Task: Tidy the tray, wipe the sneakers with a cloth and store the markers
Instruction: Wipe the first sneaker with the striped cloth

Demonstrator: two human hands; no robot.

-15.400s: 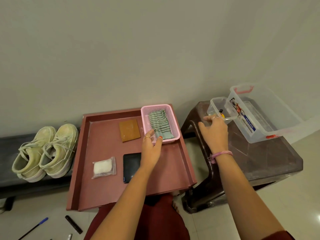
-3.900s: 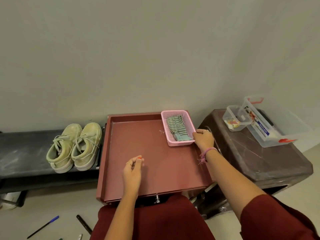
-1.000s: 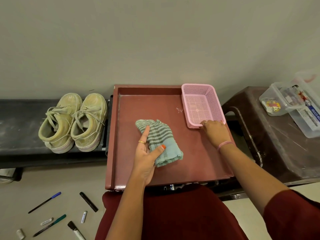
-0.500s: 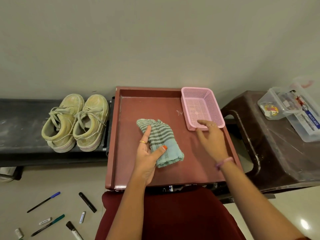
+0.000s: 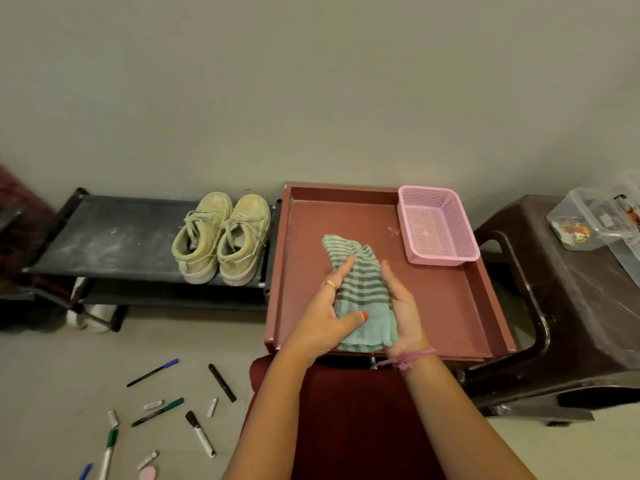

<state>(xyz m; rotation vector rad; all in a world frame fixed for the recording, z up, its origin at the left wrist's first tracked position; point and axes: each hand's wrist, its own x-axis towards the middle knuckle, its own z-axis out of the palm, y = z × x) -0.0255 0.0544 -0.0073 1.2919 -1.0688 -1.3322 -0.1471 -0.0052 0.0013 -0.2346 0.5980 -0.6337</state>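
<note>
Both hands, left hand [image 5: 323, 315] and right hand [image 5: 401, 311], hold cloth [image 5: 360, 289] near tray [image 5: 485, 306] front edge.

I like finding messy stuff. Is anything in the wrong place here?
Yes. Pens and markers with loose caps lie scattered on the floor, pointing every way. The sneakers on the black rack look dusty. Both hands, left hand and right hand, hold the striped cloth over the tray.
</note>
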